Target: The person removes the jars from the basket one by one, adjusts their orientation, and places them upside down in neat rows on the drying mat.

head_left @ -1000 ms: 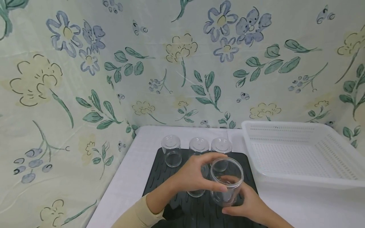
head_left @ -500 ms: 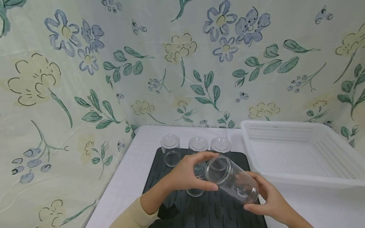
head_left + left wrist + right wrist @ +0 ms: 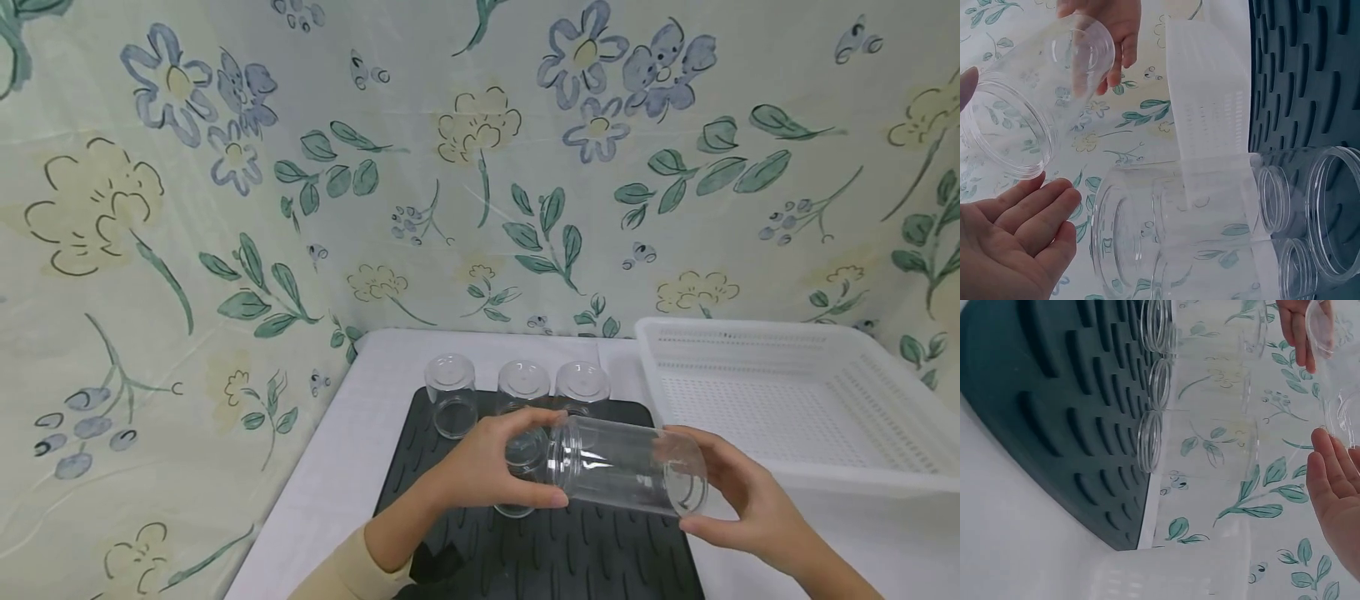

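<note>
A clear, wide-mouthed plastic-looking jar point(image 3: 622, 467) lies nearly level in the air above the dark ribbed mat point(image 3: 585, 554), its mouth to the left. My left hand point(image 3: 491, 467) pinches the threaded rim between thumb and fingers. At the other end, my right hand point(image 3: 750, 496) grips the base, thumb below and fingers above. In the left wrist view, the jar point(image 3: 1054, 100) slants between both hands and looks empty. Behind my left hand, another jar point(image 3: 527, 450) stands upside down on the mat, partly hidden.
Three more upturned jars stand along the mat's back edge: left point(image 3: 450, 387), middle point(image 3: 522, 383) and right point(image 3: 582, 385). A white perforated plastic basket point(image 3: 817, 477) sits on the white table to the right. Floral cloth point(image 3: 480, 225) hangs behind and at the left.
The jar has tipped from roughly upright to nearly level, its mouth swinging left. My right hand has moved right and slightly up with the base; my left hand has shifted slightly left.
</note>
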The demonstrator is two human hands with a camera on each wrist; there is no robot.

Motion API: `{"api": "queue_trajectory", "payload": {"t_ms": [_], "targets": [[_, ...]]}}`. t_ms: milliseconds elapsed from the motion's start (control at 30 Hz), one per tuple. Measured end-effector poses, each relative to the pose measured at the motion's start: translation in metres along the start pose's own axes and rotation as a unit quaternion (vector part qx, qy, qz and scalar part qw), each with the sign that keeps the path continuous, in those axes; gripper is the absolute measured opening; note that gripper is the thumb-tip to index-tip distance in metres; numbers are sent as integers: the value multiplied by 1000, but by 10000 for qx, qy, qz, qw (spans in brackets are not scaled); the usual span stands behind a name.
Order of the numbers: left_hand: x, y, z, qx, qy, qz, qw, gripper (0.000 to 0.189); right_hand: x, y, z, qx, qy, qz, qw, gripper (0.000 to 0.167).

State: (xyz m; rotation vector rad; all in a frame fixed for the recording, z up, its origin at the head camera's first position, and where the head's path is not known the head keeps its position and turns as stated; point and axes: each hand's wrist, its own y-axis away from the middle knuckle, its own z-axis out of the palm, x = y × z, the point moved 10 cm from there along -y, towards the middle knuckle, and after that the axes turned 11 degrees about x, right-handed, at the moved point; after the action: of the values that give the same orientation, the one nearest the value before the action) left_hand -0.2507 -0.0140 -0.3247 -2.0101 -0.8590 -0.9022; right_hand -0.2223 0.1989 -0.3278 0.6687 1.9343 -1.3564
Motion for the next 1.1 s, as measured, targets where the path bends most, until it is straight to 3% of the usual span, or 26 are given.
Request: {"api": "queue_trajectory", "payload": {"t_ms": [167, 333, 600, 1100], "targets": [[-2, 2, 3, -29, 10, -86, 10000, 71, -16, -11, -10, 167, 63, -85, 9998, 83], [-1, 2, 9, -159, -38, -17, 9999, 71, -36, -20, -14, 133, -360, -709, 9967, 84], [0, 2, 22, -362, 189, 44, 9992, 67, -63, -37, -10, 7, -823, -1255, 9887, 80], [7, 1, 44, -675, 301, 263, 9969, 66, -86, -59, 6, 177, -823, -1407, 9865, 72]]}}
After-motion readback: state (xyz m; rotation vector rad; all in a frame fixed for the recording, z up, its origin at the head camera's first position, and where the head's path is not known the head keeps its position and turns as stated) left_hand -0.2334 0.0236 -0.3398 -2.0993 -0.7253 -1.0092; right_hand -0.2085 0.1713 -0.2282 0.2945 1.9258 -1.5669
